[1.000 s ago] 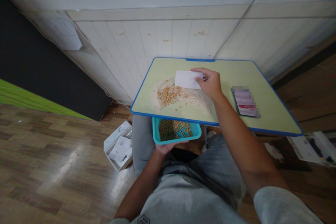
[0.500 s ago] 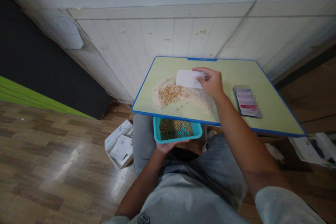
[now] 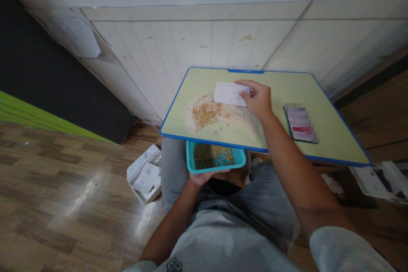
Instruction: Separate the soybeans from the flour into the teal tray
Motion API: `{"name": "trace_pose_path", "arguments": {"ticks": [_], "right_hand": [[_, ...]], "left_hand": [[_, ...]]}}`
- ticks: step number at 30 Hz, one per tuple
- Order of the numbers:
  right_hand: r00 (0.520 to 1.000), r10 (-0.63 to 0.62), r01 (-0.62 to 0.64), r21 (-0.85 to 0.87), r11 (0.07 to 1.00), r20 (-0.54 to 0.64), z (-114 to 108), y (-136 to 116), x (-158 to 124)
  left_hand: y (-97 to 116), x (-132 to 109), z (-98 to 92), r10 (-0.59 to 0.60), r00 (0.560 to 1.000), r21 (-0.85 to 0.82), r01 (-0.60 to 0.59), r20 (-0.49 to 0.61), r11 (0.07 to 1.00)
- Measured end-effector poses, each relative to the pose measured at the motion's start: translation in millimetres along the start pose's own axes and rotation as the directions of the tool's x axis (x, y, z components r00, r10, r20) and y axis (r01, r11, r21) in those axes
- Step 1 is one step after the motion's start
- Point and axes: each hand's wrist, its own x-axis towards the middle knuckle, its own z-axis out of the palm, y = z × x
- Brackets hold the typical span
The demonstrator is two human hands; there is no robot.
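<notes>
Card [image 3: 228, 93], gripped at its right end by the right hand [image 3: 260, 98], extends leftward from the fingers [image 3: 245, 82], long axis crosswise, beyond the yellow beans [image 3: 204, 114] on the table [image 3: 296, 89], while the left hand [image 3: 202, 178] supports the turquoise tray [image 3: 237, 156] from below, finger closure indeterminable.

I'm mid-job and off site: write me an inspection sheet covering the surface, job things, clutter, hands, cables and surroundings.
Surface: pale green table with a blue edge.
Job things: yellow beans among pale grains on the table; more beans in the turquoise tray, below the table's near edge.
Clutter: phone on the table, screen blurred; open white box with papers on the floor.
Hands: right hand grips a white card, contact with the grains unclear; left hand holds the tray from below.
Cables: grey cable down the wall behind the table.
Surroundings: marked panelled wall, wood-look floor.
</notes>
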Motion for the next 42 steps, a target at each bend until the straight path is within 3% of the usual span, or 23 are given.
{"name": "trace_pose_path", "arguments": {"ticks": [14,28,37,42], "right_hand": [[1.0,-0.013,0.013,-0.036,0.999,-0.021,4.8,6.7,0.6],[0.999,0.036,-0.037,0.039,0.999,0.037,5.3,-6.9,-2.7],[0.999,-0.028,0.025,0.061,0.998,0.036,-0.1,-8.8,-2.8],[0.997,-0.05,0.043,0.108,0.993,0.057,-2.9,-10.4,-5.1]], "left_hand": [[-0.8,0.7,4.1,0.033,0.993,0.061,-0.04,0.116,0.997],[-1.5,-1.7,1.9,0.032,0.999,-0.005,-0.032,-0.01,0.999],[-1.1,-0.8,0.4,0.036,0.999,0.005,-0.036,0.008,0.999],[-2.3,-1.2,-0.8,0.046,0.998,0.025,-0.045,-0.04,0.999]]}}
